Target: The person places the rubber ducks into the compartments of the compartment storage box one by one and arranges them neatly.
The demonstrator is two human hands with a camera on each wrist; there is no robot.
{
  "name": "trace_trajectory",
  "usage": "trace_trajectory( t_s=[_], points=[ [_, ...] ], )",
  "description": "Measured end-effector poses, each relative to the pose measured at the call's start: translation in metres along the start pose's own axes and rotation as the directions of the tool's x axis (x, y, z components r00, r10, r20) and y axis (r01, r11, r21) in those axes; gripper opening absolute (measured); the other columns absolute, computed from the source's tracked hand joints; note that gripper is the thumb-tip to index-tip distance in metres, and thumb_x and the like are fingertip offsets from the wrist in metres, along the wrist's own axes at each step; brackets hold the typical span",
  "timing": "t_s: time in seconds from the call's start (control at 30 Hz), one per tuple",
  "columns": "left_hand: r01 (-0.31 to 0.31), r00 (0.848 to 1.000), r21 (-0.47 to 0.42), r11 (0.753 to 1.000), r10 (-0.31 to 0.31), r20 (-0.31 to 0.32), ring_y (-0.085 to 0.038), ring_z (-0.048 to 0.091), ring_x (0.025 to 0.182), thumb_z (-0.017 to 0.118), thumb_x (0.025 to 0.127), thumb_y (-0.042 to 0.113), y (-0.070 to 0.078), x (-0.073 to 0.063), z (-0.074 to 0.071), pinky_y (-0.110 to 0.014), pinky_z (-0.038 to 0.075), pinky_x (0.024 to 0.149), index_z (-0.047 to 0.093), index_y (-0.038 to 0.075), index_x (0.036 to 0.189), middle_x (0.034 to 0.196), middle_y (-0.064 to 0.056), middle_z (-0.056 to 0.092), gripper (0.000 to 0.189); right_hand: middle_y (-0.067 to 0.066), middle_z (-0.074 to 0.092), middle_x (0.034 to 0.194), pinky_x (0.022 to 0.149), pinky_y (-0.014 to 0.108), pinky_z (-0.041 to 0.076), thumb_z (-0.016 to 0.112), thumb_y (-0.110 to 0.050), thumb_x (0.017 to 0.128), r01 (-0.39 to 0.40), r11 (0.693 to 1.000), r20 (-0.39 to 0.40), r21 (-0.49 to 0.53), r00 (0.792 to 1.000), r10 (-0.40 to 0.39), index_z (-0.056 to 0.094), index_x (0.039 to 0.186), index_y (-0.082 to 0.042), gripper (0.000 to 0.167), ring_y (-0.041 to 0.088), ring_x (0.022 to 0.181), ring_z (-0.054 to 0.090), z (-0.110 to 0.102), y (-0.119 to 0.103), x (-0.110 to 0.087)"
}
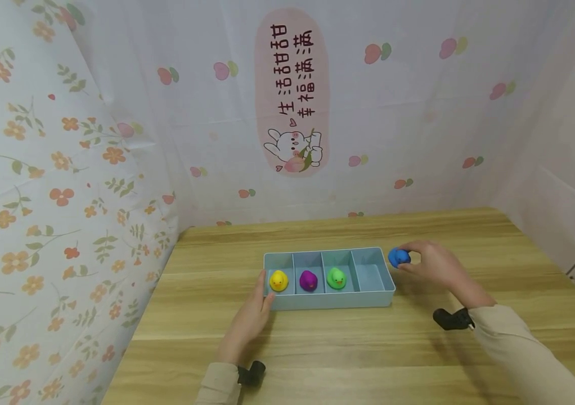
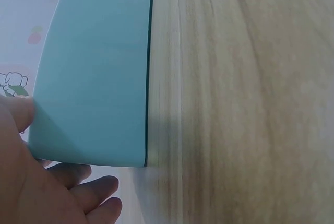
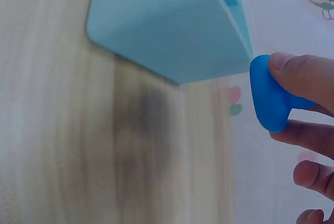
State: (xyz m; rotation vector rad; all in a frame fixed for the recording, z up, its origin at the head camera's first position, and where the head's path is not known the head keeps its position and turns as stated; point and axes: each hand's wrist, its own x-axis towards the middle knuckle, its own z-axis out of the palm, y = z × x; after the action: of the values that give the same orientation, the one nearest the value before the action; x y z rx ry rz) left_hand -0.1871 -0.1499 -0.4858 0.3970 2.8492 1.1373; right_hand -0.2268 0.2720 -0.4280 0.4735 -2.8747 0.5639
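Note:
A light blue divided box (image 1: 332,301) stands on the table, its compartments in a row. From the left they hold a yellow toy duck (image 1: 278,280), a purple toy duck (image 1: 309,280) and a green toy duck (image 1: 336,278); the rightmost compartment (image 1: 369,277) is bare. My left hand (image 1: 248,319) holds the box's left end, thumb at the near rim and the other fingers by the end wall. Just beyond the box's right end, my right hand (image 1: 434,263) pinches a blue toy duck (image 3: 270,94) between thumb and fingers, above the table.
The wooden table (image 1: 318,349) reaches a patterned cloth (image 1: 399,129) at the back. Floral cloth (image 1: 64,225) hangs along the left side, and a pale cloth (image 1: 561,140) along the right. Each wrist carries a black camera mount (image 1: 453,319).

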Motion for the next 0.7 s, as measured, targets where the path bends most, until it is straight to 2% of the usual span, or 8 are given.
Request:
trace_trajectory(
  t_s=[0.3, 0.53, 0.7],
  points=[
    [-0.002, 1.0, 0.001, 1.0, 0.002, -0.01, -0.041, 0.031, 0.139, 0.036, 0.105, 0.027, -0.001, 0.001, 0.003, -0.054, 0.025, 0.115, 0.008, 0.007, 0.154, 0.156, -0.021, 0.022, 0.06, 0.013, 0.072, 0.102, 0.081, 0.055, 0.053, 0.08, -0.023, 0.076, 0.058, 0.998, -0.009, -0.024, 0.998, -0.058, 0.07, 0.108, -0.004, 0.039, 0.036, 0.096, 0.065, -0.003, -0.018, 0.01],
    [-0.003, 1.0, 0.007, 1.0, 0.003, -0.008, -0.039, 0.029, 0.14, 0.034, 0.105, 0.031, -0.003, 0.002, 0.003, -0.053, 0.024, 0.116, 0.008, 0.007, 0.154, 0.157, -0.02, 0.02, 0.061, 0.011, 0.072, 0.101, 0.084, 0.055, 0.052, 0.082, -0.023, 0.075, 0.083, 0.997, -0.006, -0.008, 0.997, -0.083, 0.071, 0.107, -0.004, 0.039, 0.035, 0.097, 0.065, 0.006, -0.027, 0.016],
    [-0.005, 1.0, 0.0, 1.0, 0.005, -0.003, -0.039, 0.029, 0.14, 0.036, 0.105, 0.029, -0.001, 0.002, 0.002, -0.053, 0.024, 0.116, 0.007, 0.006, 0.154, 0.157, -0.02, 0.02, 0.061, 0.009, 0.072, 0.102, 0.085, 0.055, 0.051, 0.082, -0.024, 0.075, 0.066, 0.998, 0.011, 0.02, 0.998, -0.066, 0.071, 0.107, -0.005, 0.039, 0.033, 0.098, 0.063, 0.015, -0.03, 0.019]
  ],
)
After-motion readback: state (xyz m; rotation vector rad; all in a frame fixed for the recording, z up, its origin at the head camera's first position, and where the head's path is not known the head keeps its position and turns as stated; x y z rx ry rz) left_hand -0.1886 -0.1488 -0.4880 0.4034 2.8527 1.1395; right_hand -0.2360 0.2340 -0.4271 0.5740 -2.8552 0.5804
